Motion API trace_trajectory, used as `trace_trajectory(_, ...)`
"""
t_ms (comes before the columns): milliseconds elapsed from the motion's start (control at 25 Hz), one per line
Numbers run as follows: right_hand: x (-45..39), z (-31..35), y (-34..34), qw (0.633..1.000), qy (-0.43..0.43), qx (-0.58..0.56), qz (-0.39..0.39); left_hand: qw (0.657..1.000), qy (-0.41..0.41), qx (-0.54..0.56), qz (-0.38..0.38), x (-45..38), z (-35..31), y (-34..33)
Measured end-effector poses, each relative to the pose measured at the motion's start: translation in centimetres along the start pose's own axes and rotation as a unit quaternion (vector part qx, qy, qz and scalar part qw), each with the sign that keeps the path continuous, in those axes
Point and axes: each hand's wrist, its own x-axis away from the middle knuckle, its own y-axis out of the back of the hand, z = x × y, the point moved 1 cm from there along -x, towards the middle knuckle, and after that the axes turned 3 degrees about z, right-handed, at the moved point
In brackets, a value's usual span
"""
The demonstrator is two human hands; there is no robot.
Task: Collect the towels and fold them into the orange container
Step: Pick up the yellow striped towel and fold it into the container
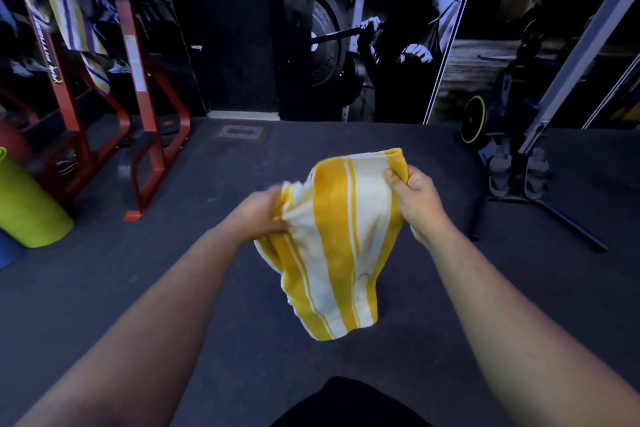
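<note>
Between the two grips, the yellow striped towel (337,236) hung long-ways down; right hand (417,199) pinched its top corner, left hand (258,213) bunched the other.

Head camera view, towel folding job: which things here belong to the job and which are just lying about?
Job:
- yellow and white striped cloth towel, held up by left hand and right hand
- purple and white striped towel draped on the red metal rack

Lying about:
- lime green rolled mat
- black weight plate with yellow rim

No orange container in view.
</note>
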Motion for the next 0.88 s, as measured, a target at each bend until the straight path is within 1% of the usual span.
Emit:
trace_trajectory(40,0.0,0.0,-0.2,1.0,-0.001,0.007,0.017,0.99,0.018,-0.135,0.026,-0.1,0.6,-0.4)
trace_trajectory(80,0.3,0.1,-0.4,1.0,-0.004,0.009,0.023,0.984,0.042,-0.174,0.015,0.0,1.1,-0.6)
trace_trajectory(120,0.5,0.2,-0.7,1.0,-0.007,-0.005,0.021,0.992,0.066,-0.107,-0.024,0.0,1.5,-0.7)
trace_trajectory(160,0.6,0.4,-0.8,0.999,-0.012,-0.031,0.012,0.993,0.085,0.058,-0.063,0.2,2.1,-0.9)
trace_trajectory(200,0.6,0.7,-0.7,0.998,-0.014,-0.063,-0.002,0.956,0.098,0.262,-0.087,0.3,2.5,-1.1)
trace_trajectory(240,0.5,1.1,-0.4,0.995,-0.021,-0.098,-0.019,0.887,0.096,0.443,-0.091,0.7,2.4,-1.3)
trace_trajectory(280,0.4,1.5,0.1,0.989,-0.029,-0.144,-0.035,0.82,0.091,0.56,-0.078,1.2,1.7,-1.4)
trace_trajectory(320,0.2,1.9,0.7,0.978,-0.037,-0.2,-0.039,0.774,0.083,0.625,-0.061,1.5,0.6,-1.7)
trace_trajectory(360,0.0,1.9,1.3,0.967,-0.044,-0.252,-0.025,0.748,0.068,0.658,-0.052,1.7,-1.0,-1.9)
trace_trajectory(400,0.1,1.5,1.6,0.961,-0.058,-0.269,0.002,0.731,0.05,0.678,-0.052,1.4,-2.6,-1.8)
trace_trajectory(480,1.4,-0.9,1.2,0.97,-0.112,-0.207,0.064,0.709,0.048,0.699,-0.08,0.5,-5.0,-0.6)
trace_trajectory(520,2.5,-2.6,1.0,0.975,-0.128,-0.157,0.086,0.694,0.063,0.711,-0.091,0.2,-5.6,0.3)
trace_trajectory(560,3.5,-3.7,0.5,0.978,-0.135,-0.119,0.103,0.685,0.061,0.72,-0.089,0.2,-5.7,1.2)
trace_trajectory(600,4.0,-4.4,-0.1,0.98,-0.131,-0.107,0.106,0.688,0.034,0.721,-0.079,0.3,-5.2,1.8)
trace_trajectory(640,4.0,-4.3,-0.5,0.982,-0.122,-0.121,0.081,0.708,0.007,0.704,-0.058,0.5,-4.1,2.0)
trace_trajectory(680,3.9,-3.7,-0.8,0.982,-0.118,-0.142,0.051,0.756,0.004,0.655,-0.025,1.2,-2.9,1.3)
trace_trajectory(720,3.5,-2.7,-0.8,0.982,-0.115,-0.149,0.03,0.806,0.017,0.591,0.032,2.5,-2.0,0.1)
trace_trajectory(760,2.9,-1.6,-0.9,0.982,-0.106,-0.154,0.024,0.846,0.041,0.523,0.099,3.5,-0.9,-1.6)
trace_trajectory(800,2.3,-0.8,-0.9,0.982,-0.096,-0.159,0.023,0.864,0.061,0.478,0.142,4.1,-0.2,-2.8)
trace_trajectory(840,1.8,-0.5,-0.6,0.98,-0.097,-0.175,0.014,0.86,0.081,0.483,0.146,4.3,-0.1,-3.5)
trace_trajectory(880,1.4,-0.5,-0.3,0.973,-0.101,-0.207,-0.003,0.838,0.099,0.525,0.112,4.2,-0.3,-3.6)
